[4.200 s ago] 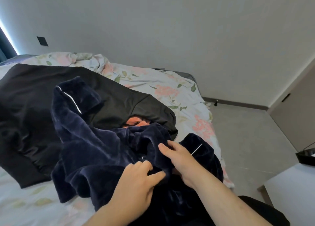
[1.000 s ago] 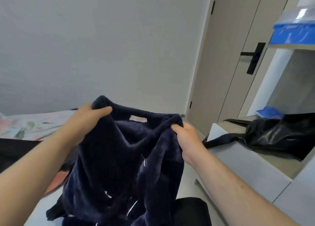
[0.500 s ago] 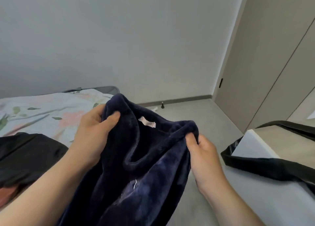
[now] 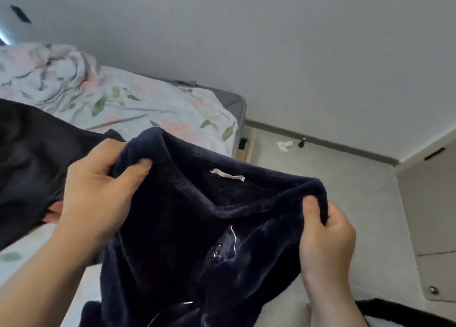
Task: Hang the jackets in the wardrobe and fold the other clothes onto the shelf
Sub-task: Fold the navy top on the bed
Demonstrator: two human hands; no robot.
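Two hands hold one dark blue garment (image 4: 197, 240) up close, in the air in front of one bed (image 4: 160, 104). The left hand (image 4: 98, 193) grips the left end of its top rim, with the thumb on the front and the fingers curled behind the cloth. The right hand (image 4: 325, 233) pinches the right end of the same rim, with the thumb on the near side. The rim is stretched between them and dips in the middle. The rest of the soft, fuzzy cloth hangs down past the bottom of the view. One small white tag (image 4: 227, 174) is sewn inside the rim. Behind the left hand, one black garment (image 4: 29, 158) lies on the bed, and one bit of pink cloth (image 4: 53, 213) peeks out from under it. The bed has a flower sheet, and one bunched-up blanket (image 4: 49, 67) sits at its far end. On the pale floor (image 4: 345, 178) to the right lie one crumpled scrap of paper (image 4: 285, 145) and, just beside it, one small door stopper (image 4: 301, 142). One grey wall (image 4: 271, 42) stands at the back, with one dark plate (image 4: 21, 14) high on the left. One pale door (image 4: 431, 203) shows at the far right.
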